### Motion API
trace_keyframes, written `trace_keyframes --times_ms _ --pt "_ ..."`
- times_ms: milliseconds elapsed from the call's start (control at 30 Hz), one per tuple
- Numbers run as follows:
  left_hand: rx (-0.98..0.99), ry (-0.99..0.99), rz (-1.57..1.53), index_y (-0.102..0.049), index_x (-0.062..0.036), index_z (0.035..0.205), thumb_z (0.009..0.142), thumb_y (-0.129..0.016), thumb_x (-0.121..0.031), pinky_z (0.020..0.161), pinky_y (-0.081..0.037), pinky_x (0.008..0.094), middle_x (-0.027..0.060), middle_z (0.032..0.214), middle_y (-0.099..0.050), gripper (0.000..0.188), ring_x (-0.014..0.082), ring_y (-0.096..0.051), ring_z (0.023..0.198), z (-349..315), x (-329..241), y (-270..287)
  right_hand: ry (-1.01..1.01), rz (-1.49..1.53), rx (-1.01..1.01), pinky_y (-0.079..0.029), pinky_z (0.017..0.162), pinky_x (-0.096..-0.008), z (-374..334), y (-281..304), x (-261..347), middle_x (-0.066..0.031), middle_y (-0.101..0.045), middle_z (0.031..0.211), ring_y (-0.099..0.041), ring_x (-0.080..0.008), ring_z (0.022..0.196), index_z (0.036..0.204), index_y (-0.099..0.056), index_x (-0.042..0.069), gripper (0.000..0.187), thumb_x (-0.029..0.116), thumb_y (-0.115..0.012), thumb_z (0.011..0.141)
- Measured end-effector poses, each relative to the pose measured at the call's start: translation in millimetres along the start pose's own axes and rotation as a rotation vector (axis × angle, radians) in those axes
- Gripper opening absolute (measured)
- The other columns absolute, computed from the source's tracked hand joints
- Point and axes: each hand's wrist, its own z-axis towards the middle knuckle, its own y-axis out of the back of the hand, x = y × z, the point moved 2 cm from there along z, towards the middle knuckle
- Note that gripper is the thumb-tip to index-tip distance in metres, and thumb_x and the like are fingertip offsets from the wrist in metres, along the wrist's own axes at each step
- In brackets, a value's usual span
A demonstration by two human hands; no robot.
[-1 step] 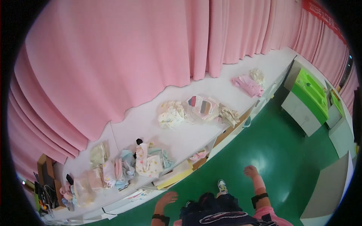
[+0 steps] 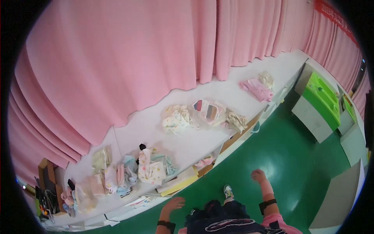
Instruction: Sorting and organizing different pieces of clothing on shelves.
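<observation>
My left hand hangs in the air beside the low white counter, fingers loosely stretched out and nothing in it. Farther right, my right hand is held over the green floor, fingers apart and also holding nothing. Nearest to the left hand on the counter is a folded white cloth with a small coloured pattern. Left of it lie folded blue clothes and a clear bag of pale clothes. A cream garment and a clear bag with striped cloth lie farther back.
The white counter runs diagonally, with open shelves and a yellow panel below. Pink curtains hang behind it. Pink clothes lie at its far end. A green-topped cabinet stands right; a box stands far left.
The view has shifted very slightly. My hands and the clothes stay essentially in place.
</observation>
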Motion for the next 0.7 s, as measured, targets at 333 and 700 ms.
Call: trace_keyframes --times_ms 333,700 --pt "-0.244 -0.002 0.058 -0.046 -0.0076 0.110 0.084 -0.047 -0.030 0.076 -0.044 0.0323 0.0044 0.104 -0.055 0.034 0.0177 -0.055 0.090 103 -62 -102 0.732 -0.348 0.356 -0.046 0.061 -0.0265 110 -89 188 -0.0066 -0.060 0.078 -0.058 -0.0148 0.068 0.089 -0.055 0.003 0.015 0.005 -0.057 0.075" --pt "-0.186 0.011 0.153 -0.047 -0.0066 0.110 0.083 -0.051 -0.025 0.075 -0.043 0.0292 0.0045 0.106 -0.054 0.033 0.0174 -0.056 0.089 179 -107 -172 0.657 -0.424 0.491 -0.045 0.064 -0.0272 148 -37 234 -0.0061 -0.059 0.076 -0.056 -0.0126 0.071 0.085 -0.055 0.003 0.010 0.010 -0.055 0.078"
